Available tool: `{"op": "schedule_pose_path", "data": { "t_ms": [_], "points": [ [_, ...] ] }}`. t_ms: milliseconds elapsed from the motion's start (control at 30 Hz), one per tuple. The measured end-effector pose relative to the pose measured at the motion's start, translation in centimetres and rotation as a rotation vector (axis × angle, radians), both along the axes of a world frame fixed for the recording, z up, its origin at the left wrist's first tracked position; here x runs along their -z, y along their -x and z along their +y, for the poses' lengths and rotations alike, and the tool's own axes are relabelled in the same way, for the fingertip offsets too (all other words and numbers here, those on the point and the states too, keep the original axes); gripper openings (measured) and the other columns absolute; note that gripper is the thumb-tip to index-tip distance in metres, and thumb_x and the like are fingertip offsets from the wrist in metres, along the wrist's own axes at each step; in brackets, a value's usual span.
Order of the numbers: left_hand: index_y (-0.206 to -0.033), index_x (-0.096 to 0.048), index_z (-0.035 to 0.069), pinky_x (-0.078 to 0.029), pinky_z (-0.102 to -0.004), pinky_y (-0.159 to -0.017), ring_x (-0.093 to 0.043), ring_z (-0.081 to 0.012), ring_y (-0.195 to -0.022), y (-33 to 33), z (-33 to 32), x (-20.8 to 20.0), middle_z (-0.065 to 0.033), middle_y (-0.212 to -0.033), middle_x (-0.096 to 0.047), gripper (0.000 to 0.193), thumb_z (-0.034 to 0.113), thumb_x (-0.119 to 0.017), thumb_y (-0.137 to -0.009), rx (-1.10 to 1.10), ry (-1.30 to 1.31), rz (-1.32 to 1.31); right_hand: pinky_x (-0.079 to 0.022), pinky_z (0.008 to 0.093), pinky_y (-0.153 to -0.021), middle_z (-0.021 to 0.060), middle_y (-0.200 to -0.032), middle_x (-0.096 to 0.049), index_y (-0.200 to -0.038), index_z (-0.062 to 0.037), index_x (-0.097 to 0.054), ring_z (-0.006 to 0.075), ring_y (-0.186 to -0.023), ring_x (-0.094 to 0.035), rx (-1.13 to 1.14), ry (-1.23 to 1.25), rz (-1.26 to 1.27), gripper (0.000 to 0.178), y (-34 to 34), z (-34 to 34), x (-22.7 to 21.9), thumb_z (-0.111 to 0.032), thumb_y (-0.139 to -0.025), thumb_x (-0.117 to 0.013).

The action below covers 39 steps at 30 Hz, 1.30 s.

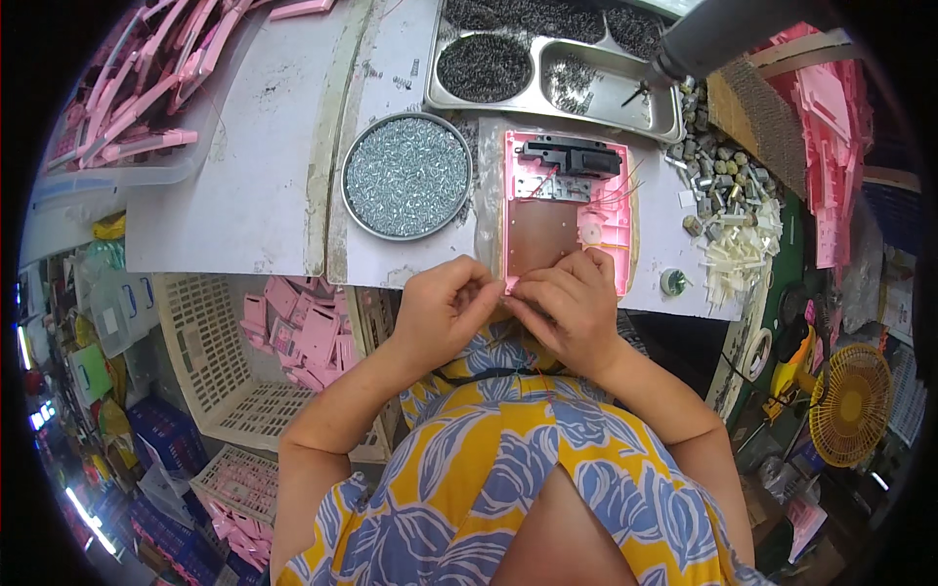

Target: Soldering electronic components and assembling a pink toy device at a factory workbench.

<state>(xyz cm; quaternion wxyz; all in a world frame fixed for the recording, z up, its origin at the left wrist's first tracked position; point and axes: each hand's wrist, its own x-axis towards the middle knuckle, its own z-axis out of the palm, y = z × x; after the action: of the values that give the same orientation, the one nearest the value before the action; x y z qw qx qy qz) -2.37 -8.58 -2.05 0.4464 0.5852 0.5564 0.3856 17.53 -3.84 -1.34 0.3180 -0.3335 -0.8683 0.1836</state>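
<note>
Both hands meet at the table's near edge — left hand (445, 308) and right hand (570, 303) with fingers pinched together at the bottom corner of the pink plastic housing (567, 210); what they pinch is too small to tell. Left of the housing, a round tray of silver screws (406, 176) — beyond, a steel compartment tray (586, 93).

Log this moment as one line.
left hand: pinching at pink housing's near edge | right hand: fingers on same edge | pink housing: open, flat on bench | round screw tray: beside it

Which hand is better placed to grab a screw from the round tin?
Left, probably. The left hand sits just below the round tin of screws; the right hand rests on the pink housing.
</note>
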Motion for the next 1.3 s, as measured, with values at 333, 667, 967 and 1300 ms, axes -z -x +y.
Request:
{"op": "schedule_pose_path", "data": {
  "t_ms": [333,667,967,1300],
  "points": [
    [-0.092,-0.069,0.002,-0.045,-0.0333,-0.055,-0.057,-0.0163,-0.06,-3.0,-5.5,4.1,-0.006,-0.069,-0.061,0.017,0.018,-0.066,-0.097,0.129,0.168,0.024,-0.037,0.0414,-0.083,-0.0002,-0.092,-0.067,-0.088,-0.0129,-0.068,0.0238,-0.084,-0.056,0.042,-0.044,-0.036,0.023,0.1,-0.5,0.4,-0.019,-0.072,-0.083],
    [-0.098,-0.068,0.006,-0.052,-0.0414,-0.062,-0.064,-0.0328,-0.07,0.1,-0.8,-1.5,-0.0108,-0.081,-0.063,0.018,0.018,-0.077,-0.086,0.083,-0.268,0.207,-0.039,0.0466,-0.084,0.0079,-0.098,-0.06,-0.089,-0.0104,-0.063,0.0318,-0.092,-0.053,0.047,0.045,-0.16,0.024,-0.1,-0.7,-0.9,-0.018,-0.071,-0.078],
    [-0.1,-0.073,0.011,-0.049,-0.0361,-0.056,-0.062,-0.0249,-0.066,2.3,3.3,0.6,-0.0061,-0.08,-0.059,0.021,0.016,-0.081,-0.081,0.41,-0.561,0.288,-0.05,0.0355,-0.065,0.009,-0.08,-0.069,-0.089,-0.0059,-0.074,0.0217,-0.069,-0.063,-0.024,0.096,0.05,0.009,-2.1,13.8,-11.3,-0.012,-0.083,-0.076],
    [-0.1,-0.071,0.013,-0.05,-0.0375,-0.057,-0.062,-0.0262,-0.068,1.8,3.5,0.7,-0.006,-0.082,-0.056,0.018,0.02,-0.078,-0.085,0.428,-0.476,0.248,-0.058,0.0426,-0.083,0.003,-0.106,-0.069,-0.096,-0.0162,-0.075,0.0273,-0.107,-0.064,0.391,-0.674,-0.135,0.014,13.1,47.3,-10.5,-0.016,-0.088,-0.064]
  ]
}}
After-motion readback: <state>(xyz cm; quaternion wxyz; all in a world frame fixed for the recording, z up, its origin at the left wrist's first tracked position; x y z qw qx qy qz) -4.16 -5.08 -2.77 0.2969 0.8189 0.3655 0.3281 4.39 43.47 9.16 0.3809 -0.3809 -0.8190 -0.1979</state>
